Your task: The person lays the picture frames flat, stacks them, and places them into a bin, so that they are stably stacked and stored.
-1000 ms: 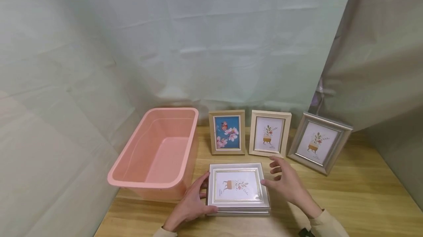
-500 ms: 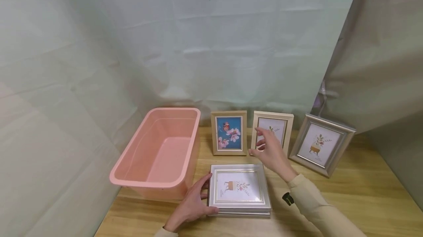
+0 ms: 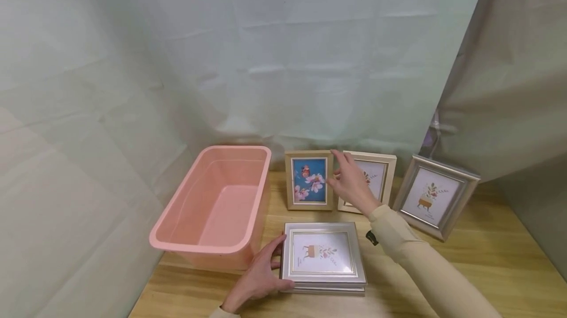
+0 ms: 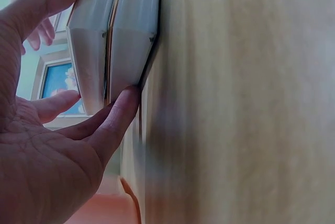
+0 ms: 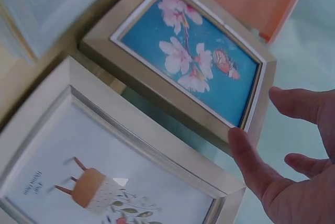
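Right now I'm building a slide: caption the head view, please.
Left hand holds a stack of silver frames beside a pink tub; right hand at a tan flower-picture frame.

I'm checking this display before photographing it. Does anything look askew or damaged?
The grey frame at the far right looks askew: it stands turned, out of line with the blue-picture frame and the cream frame. No damage shows.

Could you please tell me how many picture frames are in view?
5: a tan frame, a cream frame and a grey frame stand at the back, and two stacked frames lie flat in front, by the left hand.
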Motion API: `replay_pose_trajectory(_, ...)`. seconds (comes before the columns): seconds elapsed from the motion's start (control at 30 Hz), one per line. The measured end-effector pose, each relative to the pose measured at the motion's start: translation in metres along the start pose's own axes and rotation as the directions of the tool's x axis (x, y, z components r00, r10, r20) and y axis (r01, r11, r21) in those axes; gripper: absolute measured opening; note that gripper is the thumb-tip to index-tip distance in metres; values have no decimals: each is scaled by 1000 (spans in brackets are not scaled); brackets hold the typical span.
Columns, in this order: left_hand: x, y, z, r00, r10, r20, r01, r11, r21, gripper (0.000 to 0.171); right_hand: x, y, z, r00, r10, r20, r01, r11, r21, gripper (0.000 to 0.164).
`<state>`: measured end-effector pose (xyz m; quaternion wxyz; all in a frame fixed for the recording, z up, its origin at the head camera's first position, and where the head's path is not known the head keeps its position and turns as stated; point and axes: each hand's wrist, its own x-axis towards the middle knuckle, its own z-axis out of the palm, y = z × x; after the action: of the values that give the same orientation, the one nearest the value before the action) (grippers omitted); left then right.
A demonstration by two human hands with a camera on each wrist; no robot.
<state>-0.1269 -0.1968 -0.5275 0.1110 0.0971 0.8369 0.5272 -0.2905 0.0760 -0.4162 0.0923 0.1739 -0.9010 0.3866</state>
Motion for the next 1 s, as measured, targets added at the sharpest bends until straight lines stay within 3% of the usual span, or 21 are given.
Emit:
replay_pose_trajectory(0.33, -2, -2, 2, 1000, -11, -13, 11, 1000, -9, 115, 20, -6, 11, 996, 31, 81, -25, 997, -79, 87)
replay_pose_trajectory(0.67, 0, 0, 3, 1000, -6, -11, 6, 1000, -8, 113, 30, -1, 21, 995, 77, 68, -71, 993, -91, 84)
replay_pose_trajectory(1.0, 3, 0, 7, 1000, 19, -20, -19, 1000, -4, 113, 24, 11, 20, 999, -34, -13, 33, 994, -108, 73)
